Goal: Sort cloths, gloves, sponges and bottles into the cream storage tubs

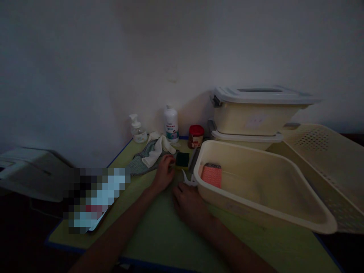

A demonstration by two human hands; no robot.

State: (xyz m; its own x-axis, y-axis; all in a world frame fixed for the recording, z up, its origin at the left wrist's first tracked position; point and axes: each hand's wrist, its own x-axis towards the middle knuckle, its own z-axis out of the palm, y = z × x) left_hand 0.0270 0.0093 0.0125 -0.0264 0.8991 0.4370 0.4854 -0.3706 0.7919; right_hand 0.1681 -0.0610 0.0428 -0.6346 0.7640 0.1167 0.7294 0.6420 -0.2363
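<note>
My left hand (pixel 165 171) rests on the table with loosely bent fingers, just left of a dark green and yellow sponge (pixel 182 160). No object shows in its grasp. My right hand (pixel 190 203) lies by the near left corner of a cream plastic basin (pixel 264 206), its fingers loosely curled and a gap at the thumb. Just beyond it is a white curved piece (pixel 189 182), perhaps a spray trigger; contact is unclear. A pink cloth or pad (pixel 212 176) with a dark edge sits inside the basin. Behind my left hand lie a grey-green cloth (pixel 143 157) and a white cloth (pixel 156 151).
Along the wall stand a pump bottle (pixel 138 132), a white bottle (pixel 171 125) and a red-lidded jar (pixel 195 136). Lidded bins (pixel 253 117) are stacked behind the basin, and a perforated basket (pixel 330 151) leans at right. A blurred-out screen (pixel 102 197) is at left on the green table (pixel 159 242).
</note>
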